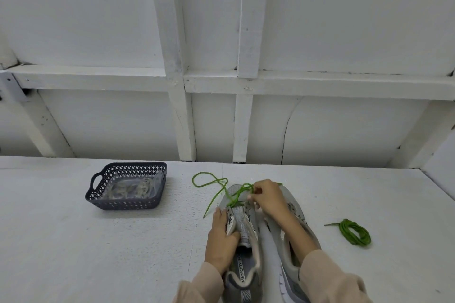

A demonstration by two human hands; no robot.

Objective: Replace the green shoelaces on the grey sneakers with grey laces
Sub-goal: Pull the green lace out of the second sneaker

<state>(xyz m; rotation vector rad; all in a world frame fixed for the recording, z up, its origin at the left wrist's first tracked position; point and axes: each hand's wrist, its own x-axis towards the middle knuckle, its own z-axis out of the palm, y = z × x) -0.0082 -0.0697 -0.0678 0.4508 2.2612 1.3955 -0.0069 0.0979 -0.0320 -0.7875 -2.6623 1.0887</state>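
The green lace is almost out of the left shoe. It only goes through the holes near the toe, and the rest lies in loose loops on the table past the shoe's tip. The right hand pinches the lace just above the toe, probably to pull it out of those last holes. The left hand holds the side of the same shoe, with its thumb on the tongue. I think it does this so the shoe does not slide when the lace is pulled.

The right shoe stands just beside the first one, touching it, and shows no lace. The right arm reaches across it. A rolled-up green lace lies on the table to the right, well apart from the shoes. It is likely the one from that shoe.

A dark basket with holes in its walls sits far to the left. In it is a clear bag with the grey laces. They look untouched.

Nothing blocks the way to the basket. The loose green loops could catch on the shoe's tip when pulled.
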